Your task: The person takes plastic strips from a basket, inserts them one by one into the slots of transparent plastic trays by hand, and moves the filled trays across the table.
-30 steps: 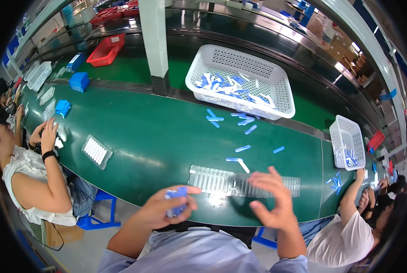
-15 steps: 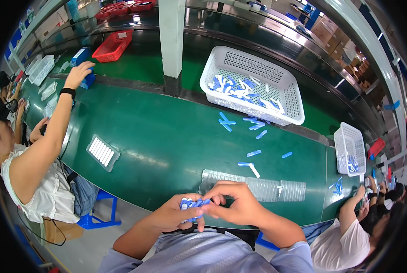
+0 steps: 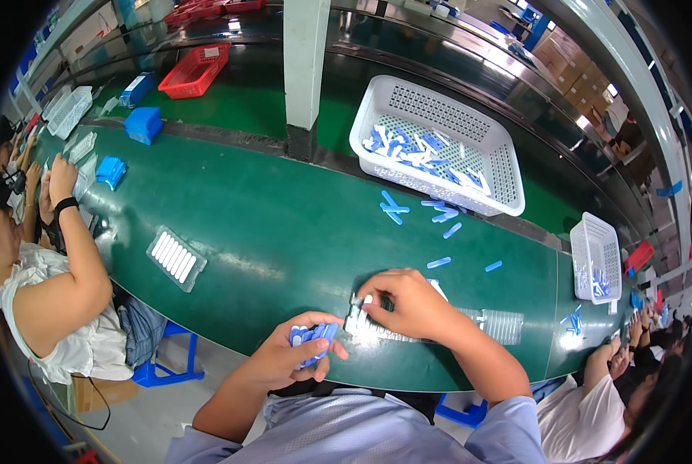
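My left hand (image 3: pixel 278 358) is closed around a bunch of small blue and white sticks (image 3: pixel 312 339) above the table's near edge. To its right, my right hand (image 3: pixel 417 303) pinches a white stick (image 3: pixel 367 301) at the left end of a row of clear plastic trays (image 3: pixel 504 327). Whether that stick touches the tray cannot be made out. My hand and forearm cover part of the trays. A separate clear tray filled with white sticks (image 3: pixel 177 260) lies to the left on the green table (image 3: pixel 284 224).
A large white basket (image 3: pixel 439 179) of blue and white sticks stands beyond my hands, with loose blue sticks (image 3: pixel 393 207) before it. A smaller white basket (image 3: pixel 596 259) is at right. A grey post (image 3: pixel 305 69) rises behind the table. Co-workers sit on both sides, one (image 3: pixel 59 301) at left.
My right hand has moved away from the bunch to the tray's left end, carrying a white stick. The left co-worker's arm has drawn back, and a blue packet now lies near it.
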A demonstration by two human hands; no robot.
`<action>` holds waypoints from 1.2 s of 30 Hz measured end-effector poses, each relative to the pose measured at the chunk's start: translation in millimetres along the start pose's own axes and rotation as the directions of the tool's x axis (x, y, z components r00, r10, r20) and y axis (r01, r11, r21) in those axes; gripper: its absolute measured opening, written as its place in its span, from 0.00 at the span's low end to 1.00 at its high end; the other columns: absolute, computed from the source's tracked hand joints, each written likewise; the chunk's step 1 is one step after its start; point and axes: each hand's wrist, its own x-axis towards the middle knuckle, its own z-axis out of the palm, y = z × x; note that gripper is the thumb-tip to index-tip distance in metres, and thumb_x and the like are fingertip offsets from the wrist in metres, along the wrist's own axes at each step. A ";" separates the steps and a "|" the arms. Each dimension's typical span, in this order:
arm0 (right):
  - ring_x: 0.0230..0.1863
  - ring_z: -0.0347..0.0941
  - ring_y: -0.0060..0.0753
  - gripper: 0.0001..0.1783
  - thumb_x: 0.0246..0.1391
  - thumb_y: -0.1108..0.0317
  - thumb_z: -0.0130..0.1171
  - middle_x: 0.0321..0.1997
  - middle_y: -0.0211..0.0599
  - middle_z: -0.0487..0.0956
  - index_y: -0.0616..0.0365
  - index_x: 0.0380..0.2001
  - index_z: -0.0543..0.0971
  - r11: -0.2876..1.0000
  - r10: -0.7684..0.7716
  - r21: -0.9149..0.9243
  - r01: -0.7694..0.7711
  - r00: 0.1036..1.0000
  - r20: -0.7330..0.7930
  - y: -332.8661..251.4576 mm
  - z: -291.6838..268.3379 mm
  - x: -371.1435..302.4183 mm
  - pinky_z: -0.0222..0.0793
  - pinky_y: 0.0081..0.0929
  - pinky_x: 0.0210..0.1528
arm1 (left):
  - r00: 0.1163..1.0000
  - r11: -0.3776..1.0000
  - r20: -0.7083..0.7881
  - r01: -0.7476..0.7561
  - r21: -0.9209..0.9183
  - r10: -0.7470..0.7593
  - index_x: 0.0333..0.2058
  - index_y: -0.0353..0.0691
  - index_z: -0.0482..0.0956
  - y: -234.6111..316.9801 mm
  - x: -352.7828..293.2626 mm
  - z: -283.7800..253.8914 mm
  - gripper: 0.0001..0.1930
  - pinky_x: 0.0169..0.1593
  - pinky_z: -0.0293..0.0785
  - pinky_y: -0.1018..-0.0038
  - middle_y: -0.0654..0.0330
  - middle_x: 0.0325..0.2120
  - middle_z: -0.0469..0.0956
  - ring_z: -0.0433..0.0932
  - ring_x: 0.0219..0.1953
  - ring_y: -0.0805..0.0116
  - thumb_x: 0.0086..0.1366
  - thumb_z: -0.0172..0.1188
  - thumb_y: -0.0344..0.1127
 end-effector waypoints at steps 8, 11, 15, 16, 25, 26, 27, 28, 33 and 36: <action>0.28 0.75 0.38 0.26 0.50 0.64 0.71 0.24 0.35 0.75 0.55 0.53 0.78 0.999 0.001 0.048 0.006 0.991 -0.132 -6.5 2.3 -1.9 0.69 0.36 0.38 | 1.000 0.999 0.016 -0.015 -0.028 0.016 0.60 0.36 0.70 -3.2 -3.2 -3.3 0.20 0.17 0.52 0.83 0.44 0.43 0.81 0.81 0.25 0.72 0.73 0.60 0.33; 0.25 0.72 0.32 0.22 0.50 0.63 0.73 0.23 0.32 0.73 0.55 0.48 0.81 0.958 -0.122 0.243 0.154 0.982 -0.143 -22.2 16.8 -15.8 0.67 0.30 0.30 | 0.998 0.999 0.062 0.032 0.014 -0.033 0.59 0.34 0.71 -5.2 0.3 -0.2 0.20 0.17 0.53 0.83 0.45 0.43 0.82 0.80 0.24 0.73 0.73 0.60 0.34; 0.24 0.72 0.25 0.09 0.51 0.69 0.72 0.20 0.32 0.75 0.58 0.37 0.86 0.935 -0.070 0.322 0.149 0.967 -0.244 -16.4 25.8 -26.0 0.66 0.28 0.27 | 0.994 0.996 0.075 0.081 0.027 -0.083 0.58 0.32 0.71 -5.6 2.8 7.8 0.20 0.16 0.54 0.83 0.45 0.42 0.82 0.80 0.24 0.73 0.73 0.60 0.35; 0.22 0.71 0.27 0.06 0.50 0.70 0.72 0.19 0.30 0.77 0.56 0.33 0.87 0.849 0.143 0.526 0.045 0.939 -0.312 -14.1 25.8 -28.8 0.64 0.29 0.28 | 0.997 0.997 0.049 0.056 0.061 -0.059 0.59 0.32 0.71 -4.3 1.7 8.3 0.20 0.16 0.54 0.83 0.46 0.42 0.82 0.80 0.24 0.73 0.73 0.60 0.35; 0.29 0.70 0.28 0.18 0.51 0.52 0.71 0.21 0.24 0.74 0.52 0.39 0.87 0.792 -0.316 -0.599 0.116 0.918 -0.240 2.1 41.8 -54.5 0.57 0.33 0.38 | 0.999 1.000 -0.047 -0.018 -0.022 0.017 0.60 0.36 0.70 -6.6 -2.5 4.2 0.19 0.16 0.52 0.83 0.42 0.40 0.82 0.82 0.23 0.70 0.73 0.58 0.29; 0.29 0.70 0.29 0.19 0.51 0.52 0.71 0.22 0.24 0.75 0.53 0.41 0.86 0.855 -0.252 -0.507 0.112 0.943 -0.216 -0.7 36.5 -56.8 0.57 0.33 0.38 | 0.999 0.999 -0.030 -0.017 -0.034 0.016 0.60 0.37 0.70 -6.2 -2.5 5.3 0.18 0.16 0.52 0.83 0.41 0.40 0.82 0.82 0.23 0.70 0.73 0.57 0.29; 0.29 0.71 0.30 0.20 0.52 0.53 0.71 0.22 0.24 0.75 0.54 0.43 0.85 0.908 -0.194 -0.406 0.106 0.964 -0.183 -1.7 31.1 -57.2 0.58 0.33 0.38 | 0.999 0.999 -0.035 -0.018 -0.030 0.017 0.60 0.37 0.70 -6.6 -3.4 4.8 0.18 0.16 0.52 0.83 0.41 0.40 0.82 0.82 0.23 0.70 0.73 0.57 0.29; 0.29 0.72 0.31 0.21 0.52 0.56 0.72 0.24 0.25 0.75 0.54 0.46 0.85 0.959 -0.144 -0.267 0.092 0.972 -0.183 -0.8 25.2 -55.1 0.58 0.32 0.38 | 1.000 0.999 -0.018 -0.024 -0.025 0.023 0.60 0.38 0.70 -7.8 -4.0 3.7 0.18 0.16 0.53 0.83 0.43 0.41 0.82 0.81 0.24 0.72 0.73 0.58 0.30; 0.25 0.69 0.26 0.22 0.47 0.65 0.75 0.24 0.25 0.76 0.53 0.48 0.84 0.994 -0.094 0.010 0.106 0.914 -0.395 -15.9 20.3 -52.0 0.62 0.26 0.34 | 0.999 1.000 0.043 -0.019 -0.006 0.019 0.58 0.39 0.71 -13.0 1.2 6.0 0.17 0.16 0.54 0.84 0.44 0.42 0.82 0.81 0.25 0.72 0.73 0.58 0.31; 0.24 0.70 0.23 0.13 0.48 0.68 0.75 0.23 0.26 0.77 0.53 0.39 0.88 0.959 -0.223 0.116 0.260 0.939 -0.260 -21.3 27.6 -49.7 0.63 0.26 0.33 | 0.990 0.992 0.113 0.073 0.106 -0.085 0.57 0.37 0.71 -11.8 5.9 21.6 0.16 0.17 0.54 0.84 0.43 0.43 0.82 0.81 0.25 0.71 0.73 0.58 0.30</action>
